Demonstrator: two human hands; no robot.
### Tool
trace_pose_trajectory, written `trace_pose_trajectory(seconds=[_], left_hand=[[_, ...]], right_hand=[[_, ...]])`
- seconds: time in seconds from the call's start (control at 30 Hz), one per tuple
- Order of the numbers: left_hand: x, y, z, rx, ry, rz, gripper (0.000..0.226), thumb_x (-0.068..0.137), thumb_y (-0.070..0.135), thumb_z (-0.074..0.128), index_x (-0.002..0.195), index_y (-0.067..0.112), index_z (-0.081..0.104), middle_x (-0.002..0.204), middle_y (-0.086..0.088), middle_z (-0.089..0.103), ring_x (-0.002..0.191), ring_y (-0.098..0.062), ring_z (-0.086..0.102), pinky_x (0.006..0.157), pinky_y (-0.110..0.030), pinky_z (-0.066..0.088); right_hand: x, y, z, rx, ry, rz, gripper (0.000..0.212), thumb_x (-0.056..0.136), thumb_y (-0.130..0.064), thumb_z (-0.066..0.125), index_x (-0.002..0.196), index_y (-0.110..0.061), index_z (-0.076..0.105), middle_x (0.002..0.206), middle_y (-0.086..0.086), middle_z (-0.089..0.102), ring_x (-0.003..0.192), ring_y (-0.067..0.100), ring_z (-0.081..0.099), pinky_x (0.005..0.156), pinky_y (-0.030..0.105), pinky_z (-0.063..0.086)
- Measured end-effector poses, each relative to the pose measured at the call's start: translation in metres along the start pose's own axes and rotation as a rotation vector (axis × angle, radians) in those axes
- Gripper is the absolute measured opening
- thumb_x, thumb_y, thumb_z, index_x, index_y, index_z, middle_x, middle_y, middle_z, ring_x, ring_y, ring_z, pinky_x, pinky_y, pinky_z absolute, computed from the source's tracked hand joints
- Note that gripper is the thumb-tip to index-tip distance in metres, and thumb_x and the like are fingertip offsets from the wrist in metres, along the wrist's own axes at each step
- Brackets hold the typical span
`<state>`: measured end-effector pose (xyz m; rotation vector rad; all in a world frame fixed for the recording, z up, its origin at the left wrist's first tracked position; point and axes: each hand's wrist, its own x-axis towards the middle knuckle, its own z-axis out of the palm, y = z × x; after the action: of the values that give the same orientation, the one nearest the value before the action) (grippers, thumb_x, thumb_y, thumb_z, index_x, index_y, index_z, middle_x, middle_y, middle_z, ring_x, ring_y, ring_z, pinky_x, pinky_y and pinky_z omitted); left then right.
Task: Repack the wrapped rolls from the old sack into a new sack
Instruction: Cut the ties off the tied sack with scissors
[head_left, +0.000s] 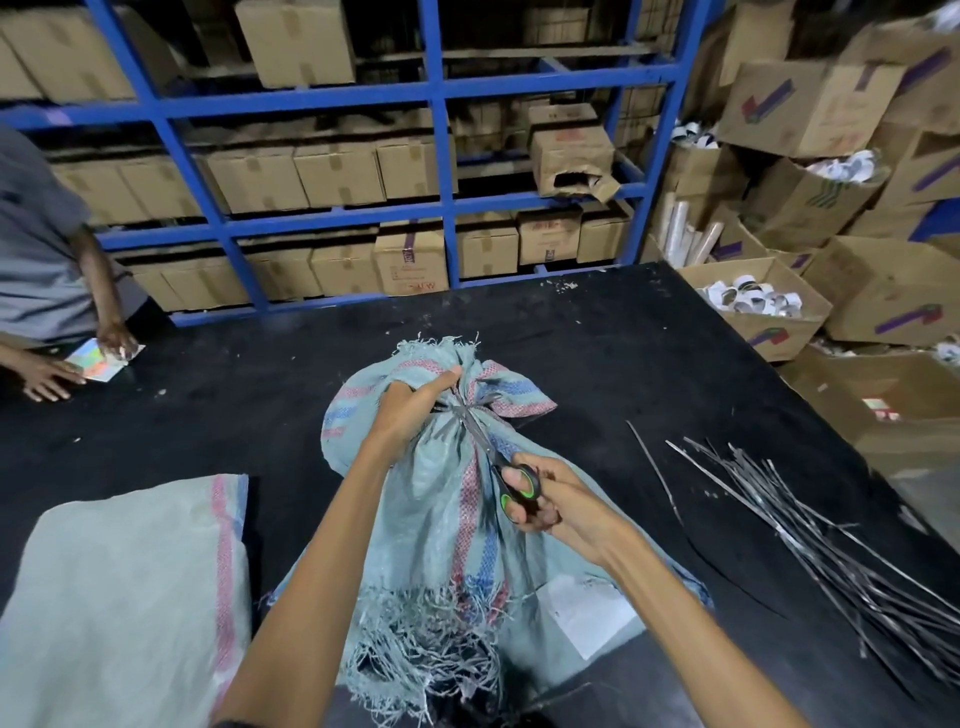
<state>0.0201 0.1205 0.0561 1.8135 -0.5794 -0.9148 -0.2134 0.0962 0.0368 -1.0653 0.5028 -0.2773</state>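
Note:
A pale green woven sack (441, 499) with red and blue stripes lies on the black table (623, 364), its neck bunched and tied. My left hand (410, 405) grips the bunched neck. My right hand (540, 499) holds scissors (511, 480) with black and green handles, the blades pointing at the tie around the neck. The sack's near end is frayed and torn. A second flat sack (124, 597) of the same weave lies at the near left. The rolls inside are hidden.
A bundle of thin grey strips (810, 525) lies on the table at the right. A white paper (587, 613) lies by the sack. Another person (47, 249) leans on the far left edge. Blue shelving (441, 156) with cartons stands behind; open cartons (763, 306) stand at the right.

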Motion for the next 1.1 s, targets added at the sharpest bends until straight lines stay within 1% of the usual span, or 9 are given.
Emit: trace_pose_trajectory(seconds=[0.17,0.37,0.53,0.63,0.7,0.83,0.93,1.0,1.1], left_hand=[[0.001,-0.001,-0.004,-0.014,-0.034,0.008,0.067,0.062,0.077,0.073,0.105,0.026,0.073,0.114,0.009,0.07,0.106,-0.017,0.065,0.099,-0.043,0.051],[-0.005,-0.003,-0.002,-0.013,-0.006,0.044,0.045,0.079,0.066,0.069,0.08,0.023,0.055,0.078,0.012,0.055,0.075,-0.008,0.055,0.079,-0.035,0.044],[-0.012,0.0,-0.01,-0.023,-0.141,0.019,0.043,0.083,0.055,0.064,0.091,0.014,0.07,0.097,-0.009,0.07,0.094,-0.03,0.065,0.086,-0.04,0.049],[-0.011,-0.005,-0.019,0.024,-0.277,0.023,0.022,0.09,0.032,0.059,0.072,0.019,0.062,0.073,0.005,0.061,0.073,-0.018,0.053,0.072,-0.033,0.04],[-0.011,-0.008,-0.02,0.084,-0.307,0.061,0.032,0.091,0.019,0.06,0.059,0.021,0.054,0.057,0.009,0.052,0.058,-0.012,0.043,0.059,-0.03,0.032],[-0.012,-0.008,-0.019,0.177,-0.338,0.113,0.056,0.094,0.021,0.066,0.039,0.025,0.054,0.048,0.011,0.048,0.044,-0.005,0.04,0.047,-0.019,0.03],[-0.012,-0.01,-0.019,0.185,-0.308,0.132,0.054,0.093,0.033,0.069,0.043,0.017,0.057,0.049,0.002,0.051,0.045,-0.01,0.045,0.052,-0.018,0.037],[-0.013,-0.013,-0.019,0.153,-0.295,0.147,0.068,0.087,0.047,0.073,0.054,-0.008,0.048,0.055,-0.011,0.046,0.051,-0.021,0.043,0.059,-0.022,0.04],[-0.017,-0.014,-0.015,0.17,-0.2,0.23,0.072,0.084,0.049,0.074,0.049,0.005,0.031,0.049,-0.004,0.023,0.044,-0.018,0.021,0.048,-0.018,0.029]], right_hand=[[-0.005,0.004,-0.004,-0.01,0.007,0.012,0.025,0.097,-0.011,0.063,0.101,-0.01,0.038,0.065,0.002,0.045,0.049,0.005,0.049,0.044,0.018,0.016],[0.001,0.01,-0.005,0.012,0.09,0.025,0.024,0.098,-0.003,0.057,0.094,-0.015,0.037,0.061,-0.001,0.042,0.052,0.009,0.044,0.047,0.022,0.014],[-0.002,0.005,-0.002,0.116,0.044,0.006,0.044,0.075,-0.034,0.085,0.076,-0.014,0.045,0.058,0.008,0.046,0.045,0.009,0.029,0.048,0.024,0.015],[-0.002,0.007,-0.004,0.147,0.051,-0.02,0.046,0.069,-0.041,0.089,0.07,-0.02,0.048,0.055,0.004,0.046,0.05,0.012,0.027,0.05,0.026,0.014],[-0.003,0.009,-0.006,0.182,0.054,-0.04,0.048,0.067,-0.04,0.091,0.072,-0.02,0.048,0.056,0.002,0.044,0.05,0.013,0.034,0.05,0.026,0.017],[-0.003,0.011,-0.009,0.241,0.073,-0.083,0.05,0.062,-0.035,0.094,0.072,-0.019,0.049,0.06,0.0,0.039,0.048,0.011,0.045,0.046,0.021,0.036],[-0.004,0.012,-0.008,0.237,0.073,-0.085,0.057,0.059,-0.035,0.096,0.077,-0.017,0.045,0.062,0.0,0.038,0.049,0.012,0.046,0.047,0.021,0.036],[-0.005,0.013,-0.009,0.203,0.073,-0.078,0.061,0.059,-0.036,0.096,0.083,-0.016,0.043,0.064,-0.003,0.041,0.051,0.012,0.046,0.051,0.022,0.037],[-0.007,0.015,-0.01,0.107,0.057,-0.08,0.065,0.066,-0.039,0.092,0.091,-0.015,0.037,0.067,-0.004,0.041,0.054,0.011,0.047,0.054,0.022,0.027]])
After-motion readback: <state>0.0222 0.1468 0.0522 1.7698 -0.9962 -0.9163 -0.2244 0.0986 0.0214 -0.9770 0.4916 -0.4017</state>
